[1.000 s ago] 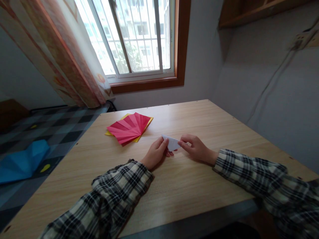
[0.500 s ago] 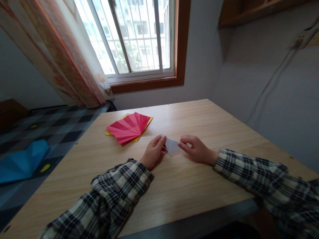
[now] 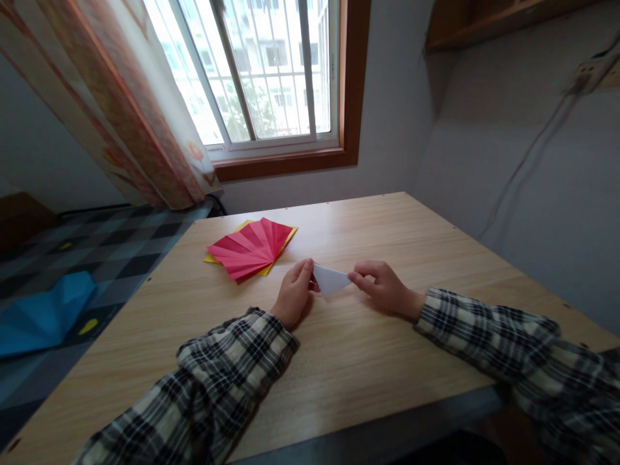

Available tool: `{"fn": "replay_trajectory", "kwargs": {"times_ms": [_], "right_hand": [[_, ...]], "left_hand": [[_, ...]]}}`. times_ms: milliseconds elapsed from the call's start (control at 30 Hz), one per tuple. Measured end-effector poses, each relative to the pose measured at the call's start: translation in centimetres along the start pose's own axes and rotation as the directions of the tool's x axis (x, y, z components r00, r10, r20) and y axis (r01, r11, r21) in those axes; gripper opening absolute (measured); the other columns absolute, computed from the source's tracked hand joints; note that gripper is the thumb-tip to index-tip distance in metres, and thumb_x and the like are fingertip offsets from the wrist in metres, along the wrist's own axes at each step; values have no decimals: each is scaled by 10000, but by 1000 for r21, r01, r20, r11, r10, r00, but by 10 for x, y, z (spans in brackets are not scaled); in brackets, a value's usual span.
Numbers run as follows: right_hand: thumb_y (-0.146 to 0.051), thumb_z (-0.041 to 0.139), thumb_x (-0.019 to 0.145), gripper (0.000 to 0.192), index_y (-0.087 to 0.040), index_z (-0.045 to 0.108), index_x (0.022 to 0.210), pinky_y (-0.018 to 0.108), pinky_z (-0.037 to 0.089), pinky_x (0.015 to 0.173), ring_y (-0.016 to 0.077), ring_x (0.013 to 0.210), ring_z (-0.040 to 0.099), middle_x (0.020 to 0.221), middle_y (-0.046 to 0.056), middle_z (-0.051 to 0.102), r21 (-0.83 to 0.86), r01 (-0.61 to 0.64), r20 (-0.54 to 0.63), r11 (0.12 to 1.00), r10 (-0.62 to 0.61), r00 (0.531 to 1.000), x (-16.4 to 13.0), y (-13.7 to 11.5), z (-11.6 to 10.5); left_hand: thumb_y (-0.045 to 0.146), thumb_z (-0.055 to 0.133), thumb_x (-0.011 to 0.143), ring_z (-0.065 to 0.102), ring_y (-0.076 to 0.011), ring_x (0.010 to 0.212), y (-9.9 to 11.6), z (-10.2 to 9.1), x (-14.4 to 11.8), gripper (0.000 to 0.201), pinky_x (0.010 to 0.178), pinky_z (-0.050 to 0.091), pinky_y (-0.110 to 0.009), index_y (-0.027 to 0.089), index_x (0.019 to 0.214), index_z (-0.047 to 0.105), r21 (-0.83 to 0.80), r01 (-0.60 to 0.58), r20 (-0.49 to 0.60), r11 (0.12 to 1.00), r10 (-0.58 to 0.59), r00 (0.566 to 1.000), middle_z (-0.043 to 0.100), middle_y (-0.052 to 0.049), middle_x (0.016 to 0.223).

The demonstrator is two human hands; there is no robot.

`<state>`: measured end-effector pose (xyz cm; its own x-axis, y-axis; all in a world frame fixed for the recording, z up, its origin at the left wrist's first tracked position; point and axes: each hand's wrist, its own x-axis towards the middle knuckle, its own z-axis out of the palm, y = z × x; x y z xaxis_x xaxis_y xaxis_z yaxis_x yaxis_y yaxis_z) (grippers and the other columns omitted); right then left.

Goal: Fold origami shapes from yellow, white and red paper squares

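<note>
Between my hands, just above the table, is a small white piece of folded paper point(image 3: 330, 280), roughly triangular. My left hand point(image 3: 294, 290) pinches its wide left end, with the thumb on top; a bit of dark red shows under those fingers. My right hand point(image 3: 380, 284) pinches the narrow right tip between thumb and forefinger. Beyond my left hand lies a pleated pink paper fan point(image 3: 254, 248) on top of yellow paper point(image 3: 210, 259).
The wooden table point(image 3: 368, 381) reaches toward the window point(image 3: 271, 77). On the left, folded blue paper point(image 3: 53, 310) lies on a checked cloth point(image 3: 145, 236). A cable point(image 3: 513, 165) runs down the right wall below a wooden shelf point(image 3: 484, 29).
My left hand has shifted slightly left and away from the right hand, so more of the white paper shows. My right hand has barely moved, and its fingers now sit at the tip.
</note>
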<state>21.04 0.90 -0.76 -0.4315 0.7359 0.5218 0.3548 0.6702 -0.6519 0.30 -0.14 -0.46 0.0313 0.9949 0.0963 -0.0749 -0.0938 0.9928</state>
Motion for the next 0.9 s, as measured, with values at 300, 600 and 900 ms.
{"fn": "replay_trajectory", "kwargs": {"times_ms": [300, 600, 900], "right_hand": [[-374, 467, 984, 426, -214, 384, 598, 295, 295, 582, 139, 595, 412, 588, -22, 428, -37, -8, -65, 999, 5, 998, 0, 0, 3], [-433, 439, 1000, 455, -215, 407, 602, 303, 303, 575, 145, 587, 425, 588, -13, 446, -35, -37, -133, 999, 32, 991, 0, -1, 1], [-391, 394, 1029, 387, -208, 526, 716, 294, 370, 616, 156, 635, 487, 645, -3, 530, 52, -28, -17, 998, 29, 999, -2, 0, 3]], "left_hand": [[537, 731, 778, 530, -107, 622, -2, 1, 3, 397, 559, 425, -210, 171, 808, 583, -79, 80, 131, 994, -70, 989, 567, 28, 697], [491, 715, 811, 605, -153, 694, 2, 0, -1, 368, 635, 457, -257, 145, 933, 678, 70, 62, 279, 996, -80, 957, 719, -72, 818], [594, 579, 886, 574, -140, 607, 1, 2, -3, 442, 624, 466, -272, 155, 863, 618, 15, 20, 188, 1000, -22, 982, 697, -51, 726]]}}
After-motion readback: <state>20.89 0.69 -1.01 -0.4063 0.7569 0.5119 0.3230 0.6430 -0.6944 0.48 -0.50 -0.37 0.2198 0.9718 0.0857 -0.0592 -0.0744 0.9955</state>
